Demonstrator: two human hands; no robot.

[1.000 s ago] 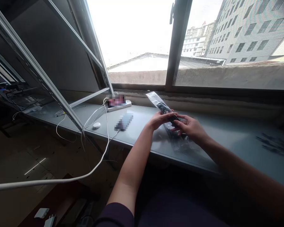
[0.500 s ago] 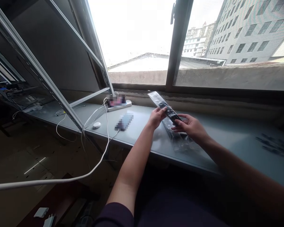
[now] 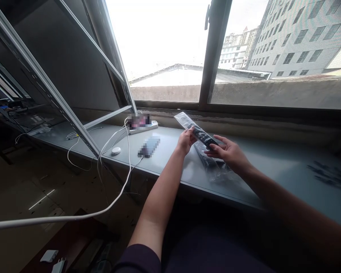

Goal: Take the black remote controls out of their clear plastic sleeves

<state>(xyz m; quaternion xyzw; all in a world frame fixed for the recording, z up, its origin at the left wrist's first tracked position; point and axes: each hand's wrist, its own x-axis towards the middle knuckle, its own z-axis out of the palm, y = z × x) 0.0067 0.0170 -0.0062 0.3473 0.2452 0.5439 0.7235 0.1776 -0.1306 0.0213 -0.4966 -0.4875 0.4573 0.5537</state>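
A black remote control (image 3: 202,136) in a clear plastic sleeve (image 3: 183,119) is held tilted above the table, its buttons facing up. My left hand (image 3: 185,140) grips its upper left part, where the loose end of the sleeve sticks out past the fingers. At the lower right end my right hand (image 3: 227,152) pinches it between thumb and fingers. Beneath the hands, more dark bagged items (image 3: 208,161) lie on the table in crinkled clear plastic; the hands partly cover them.
The grey table (image 3: 261,182) runs along the window. To the left are a white round object (image 3: 116,150), a blurred-out phone-like item (image 3: 149,146), a power strip (image 3: 144,129) and a white cable (image 3: 102,210). A metal frame (image 3: 48,87) slants down there. Dark strips (image 3: 329,174) lie far right.
The remote control in its sleeve has shifted slightly left and lies a little flatter. My left hand has moved a bit left with it; my right hand stays almost in place.
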